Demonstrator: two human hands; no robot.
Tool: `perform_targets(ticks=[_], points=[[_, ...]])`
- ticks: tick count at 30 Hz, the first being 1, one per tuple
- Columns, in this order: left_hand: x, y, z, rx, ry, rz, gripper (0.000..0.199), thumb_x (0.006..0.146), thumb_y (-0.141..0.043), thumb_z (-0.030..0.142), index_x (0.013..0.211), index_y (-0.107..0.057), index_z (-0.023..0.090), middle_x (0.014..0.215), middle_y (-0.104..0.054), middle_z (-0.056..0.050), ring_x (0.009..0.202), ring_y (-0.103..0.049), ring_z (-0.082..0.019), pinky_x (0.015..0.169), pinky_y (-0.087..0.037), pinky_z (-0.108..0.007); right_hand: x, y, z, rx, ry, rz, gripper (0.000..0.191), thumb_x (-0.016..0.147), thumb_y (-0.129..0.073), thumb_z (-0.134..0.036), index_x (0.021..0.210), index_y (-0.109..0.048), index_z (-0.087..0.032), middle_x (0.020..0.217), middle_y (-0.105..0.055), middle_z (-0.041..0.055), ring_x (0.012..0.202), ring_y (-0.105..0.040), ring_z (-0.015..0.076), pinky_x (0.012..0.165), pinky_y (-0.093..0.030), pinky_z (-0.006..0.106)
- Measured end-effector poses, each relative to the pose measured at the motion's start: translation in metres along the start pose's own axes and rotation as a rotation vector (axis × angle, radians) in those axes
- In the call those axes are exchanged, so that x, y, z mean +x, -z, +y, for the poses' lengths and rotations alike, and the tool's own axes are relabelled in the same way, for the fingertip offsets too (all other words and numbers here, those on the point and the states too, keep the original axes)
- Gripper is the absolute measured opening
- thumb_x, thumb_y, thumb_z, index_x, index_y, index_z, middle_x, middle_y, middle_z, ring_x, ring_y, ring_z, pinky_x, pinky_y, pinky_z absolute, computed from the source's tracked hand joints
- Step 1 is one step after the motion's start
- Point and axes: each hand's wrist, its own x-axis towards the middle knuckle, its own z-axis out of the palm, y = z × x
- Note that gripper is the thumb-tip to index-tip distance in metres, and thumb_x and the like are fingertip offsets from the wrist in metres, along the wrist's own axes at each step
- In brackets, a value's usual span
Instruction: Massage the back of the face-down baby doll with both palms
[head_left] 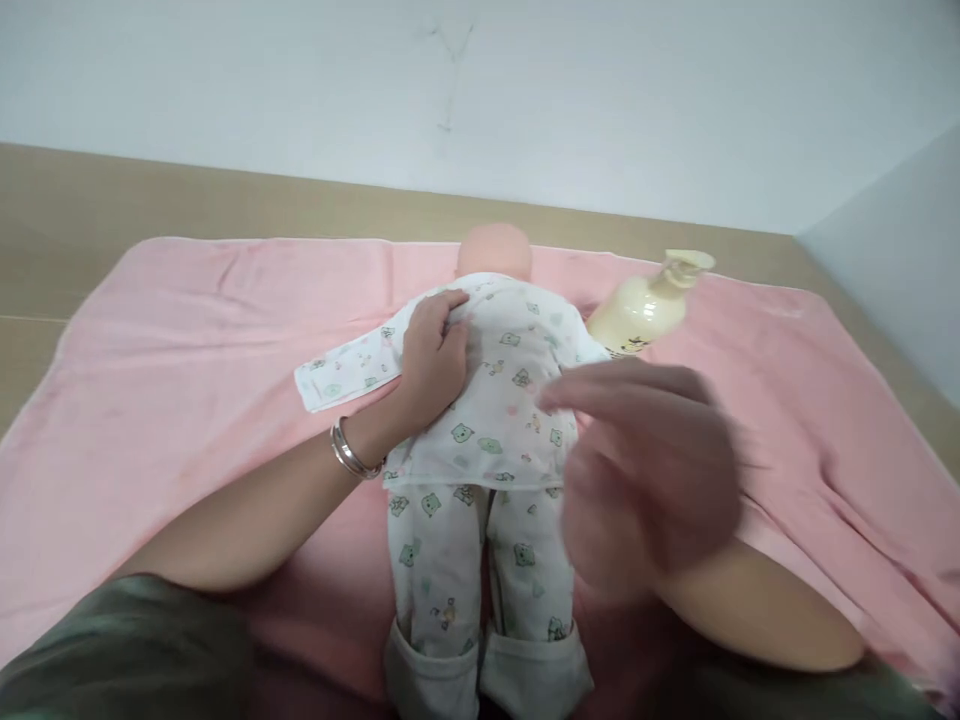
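Left hand (435, 362) down flat, right hand (652, 470) cupped over the doll's (491, 390) side!
Doll's on the pink blanket (187, 340), the left resting on its torso, gripping nothing; the blurred right, half-open, looks empty, near the pump bottle (641, 308).

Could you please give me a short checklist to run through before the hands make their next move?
1. Doll lying on the pink blanket: ok.
2. Left hand resting on the shirt: ok, near the shoulder.
3. Right hand clear of the shirt: cannot tell; it is blurred and overlaps the shirt's edge in view.
4. Left wrist bare: not ok; a silver bracelet is on it.
5. Bottle standing upright: cannot tell; its lower part is hidden.
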Motion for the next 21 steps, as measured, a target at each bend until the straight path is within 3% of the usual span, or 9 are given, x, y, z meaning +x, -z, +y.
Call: perform_targets(ticks=[2,4,6,9,13,17,19,21], points=[[-0.003,0.001,-0.001,-0.062,0.047,0.0,0.034,0.089,-0.054,0.021,0.119,-0.071,0.021,0.126,-0.076,-0.009,0.121,-0.068,-0.029,0.113,-0.054,-0.051,0.003,-0.019,0.01,-0.027,0.034,0.018,0.035,0.098,-0.052,-0.018,0.129,-0.065,-0.025,0.121,-0.075,0.0074,0.113,-0.071,0.0217,0.099,-0.063,0.041],[-0.005,0.0,-0.004,-0.149,0.058,0.009,0.035,0.093,-0.05,0.022,0.121,-0.07,0.022,0.127,-0.075,-0.008,0.121,-0.069,-0.027,0.112,-0.055,-0.048,0.005,-0.041,0.023,-0.143,-0.042,-0.191,0.043,0.099,-0.045,-0.018,0.136,-0.065,-0.014,0.146,-0.066,0.0155,0.139,-0.061,0.0273,0.12,-0.053,0.049],[-0.007,0.0,-0.006,-0.217,0.033,0.039,0.034,0.095,-0.047,0.022,0.119,-0.071,0.022,0.126,-0.076,-0.007,0.122,-0.069,-0.025,0.11,-0.057,-0.044,0.006,-0.055,0.038,-0.225,-0.137,-0.393,0.048,0.1,-0.042,-0.02,0.14,-0.065,-0.009,0.161,-0.055,0.0164,0.155,-0.045,0.0307,0.133,-0.036,0.055],[-0.008,0.0,-0.007,-0.208,-0.008,0.074,0.031,0.096,-0.047,0.023,0.114,-0.072,0.023,0.123,-0.077,-0.005,0.122,-0.068,-0.023,0.11,-0.056,-0.04,0.013,-0.058,0.062,-0.203,-0.217,-0.548,0.053,0.102,-0.042,-0.024,0.15,-0.06,-0.012,0.168,-0.046,0.0109,0.164,-0.032,0.0281,0.139,-0.02,0.058],[-0.008,0.0,-0.004,-0.172,-0.018,0.063,0.032,0.101,-0.045,0.028,0.116,-0.072,0.023,0.125,-0.076,-0.006,0.122,-0.068,-0.022,0.109,-0.055,-0.04,0.029,-0.048,0.086,-0.231,-0.396,-0.594,0.063,0.105,-0.046,-0.035,0.162,-0.043,-0.01,0.175,-0.031,0.0143,0.167,-0.024,0.0332,0.136,-0.017,0.065],[-0.008,-0.001,-0.004,-0.157,-0.014,0.073,0.033,0.102,-0.044,0.031,0.117,-0.072,0.022,0.124,-0.076,-0.007,0.121,-0.068,-0.024,0.109,-0.054,-0.042,0.025,-0.051,0.064,-0.364,-0.528,-0.568,0.069,0.107,-0.045,-0.036,0.164,-0.035,0.002,0.173,-0.03,0.0259,0.165,-0.024,0.0411,0.135,-0.024,0.064],[-0.009,-0.001,-0.005,-0.157,0.005,0.081,0.033,0.102,-0.045,0.031,0.118,-0.072,0.021,0.123,-0.076,-0.008,0.119,-0.068,-0.024,0.109,-0.054,-0.042,0.016,-0.055,0.042,-0.392,-0.433,-0.56,0.065,0.106,-0.045,-0.032,0.163,-0.038,0.001,0.173,-0.03,0.0271,0.165,-0.023,0.0431,0.134,-0.026,0.065],[-0.01,-0.002,-0.007,-0.164,0.019,0.08,0.033,0.102,-0.045,0.031,0.118,-0.071,0.021,0.125,-0.075,-0.007,0.12,-0.068,-0.023,0.11,-0.054,-0.041,0.009,-0.059,0.027,-0.362,-0.248,-0.581,0.059,0.106,-0.042,-0.026,0.161,-0.045,-0.004,0.172,-0.035,0.021,0.165,-0.024,0.0394,0.136,-0.023,0.063]])
